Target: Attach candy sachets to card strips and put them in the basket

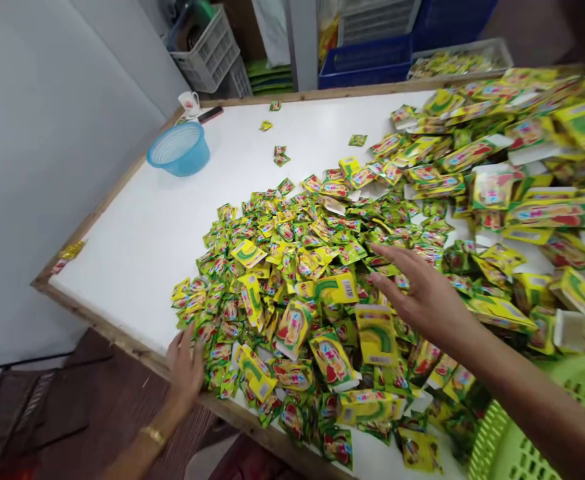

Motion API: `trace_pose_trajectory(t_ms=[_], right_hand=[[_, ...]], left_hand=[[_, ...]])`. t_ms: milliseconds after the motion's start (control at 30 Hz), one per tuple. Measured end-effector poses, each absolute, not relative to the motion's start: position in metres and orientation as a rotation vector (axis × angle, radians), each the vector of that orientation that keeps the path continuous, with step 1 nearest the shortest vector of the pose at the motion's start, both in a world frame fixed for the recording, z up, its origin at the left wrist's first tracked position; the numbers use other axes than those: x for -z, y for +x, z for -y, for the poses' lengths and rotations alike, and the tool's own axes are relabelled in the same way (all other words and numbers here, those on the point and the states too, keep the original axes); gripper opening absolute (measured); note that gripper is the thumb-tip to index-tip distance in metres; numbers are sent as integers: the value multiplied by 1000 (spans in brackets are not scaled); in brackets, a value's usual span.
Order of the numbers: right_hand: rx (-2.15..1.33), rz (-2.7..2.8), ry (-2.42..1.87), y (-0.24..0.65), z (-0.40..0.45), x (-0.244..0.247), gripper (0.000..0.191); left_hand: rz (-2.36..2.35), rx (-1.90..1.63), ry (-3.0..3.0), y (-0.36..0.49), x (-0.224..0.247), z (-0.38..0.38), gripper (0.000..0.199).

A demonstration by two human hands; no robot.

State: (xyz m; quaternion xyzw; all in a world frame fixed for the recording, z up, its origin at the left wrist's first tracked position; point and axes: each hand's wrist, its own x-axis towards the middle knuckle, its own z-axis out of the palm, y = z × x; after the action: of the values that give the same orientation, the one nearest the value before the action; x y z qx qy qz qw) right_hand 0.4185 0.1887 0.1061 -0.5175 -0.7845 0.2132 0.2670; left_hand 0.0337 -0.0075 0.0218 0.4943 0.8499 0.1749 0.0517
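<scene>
A large pile of small green and yellow wrapped candies (282,233) covers the middle of the white table. Small yellow cardboard boxes (376,335) with fruit pictures are mixed in among the wrapped pieces. My left hand (186,360), slightly blurred, rests at the pile's left front edge by the wooden rim; its fingers are apart and touch the nearest candies. Over the right part of the pile, my right hand (417,287) is stretched out with fingers apart, holding nothing. Its fingertips are at or just above the candies.
A light green basket (492,443) stands at the lower right, under my right forearm. A blue basket (178,150), a mug (189,103) and a phone (210,115) are at the far left. More boxes are heaped at right (547,210). A raised wooden rim (117,347) borders the table.
</scene>
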Motion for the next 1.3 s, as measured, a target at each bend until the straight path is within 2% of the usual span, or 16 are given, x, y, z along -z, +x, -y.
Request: trace_pose_trajectory(t_ms=[100,233,467,567,700,800,900,967,1067,1133,1300], right_hand=[[-523,2050,-1606,450,-188,-100,47],[-505,2076,-1854,467,-179,-86,54],[-693,2348,-1782,401,-124,-71,59],[-550,2264,-1726,382,-100,-68,64],[-221,2040,-1751,405,-59,-76,58],[179,1774,-1926,439,-2,-80,57],[439,1530,-2317,453,61,-71,63],[414,1525,-2583,451,87,-59,61],[219,1668,-2768,441,99,-47,35],[180,1677,-2799,438,96,-53,25],[380,1449,-2861,451,115,-121,35]], left_hand=[[-2497,-269,1572,12,13,49,47],[-2519,-238,1721,4,26,62,47],[-2525,-130,1879,1,27,62,49],[-2548,-70,1924,4,26,64,50],[-2543,-19,1962,7,24,66,53],[-2539,-70,1988,4,28,68,54],[-2581,-274,2062,0,38,67,59],[-2592,-428,2111,0,45,66,61],[-2563,-528,2102,4,45,65,61],[-2530,-521,2057,6,41,66,62],[-2438,-626,1990,0,44,67,64]])
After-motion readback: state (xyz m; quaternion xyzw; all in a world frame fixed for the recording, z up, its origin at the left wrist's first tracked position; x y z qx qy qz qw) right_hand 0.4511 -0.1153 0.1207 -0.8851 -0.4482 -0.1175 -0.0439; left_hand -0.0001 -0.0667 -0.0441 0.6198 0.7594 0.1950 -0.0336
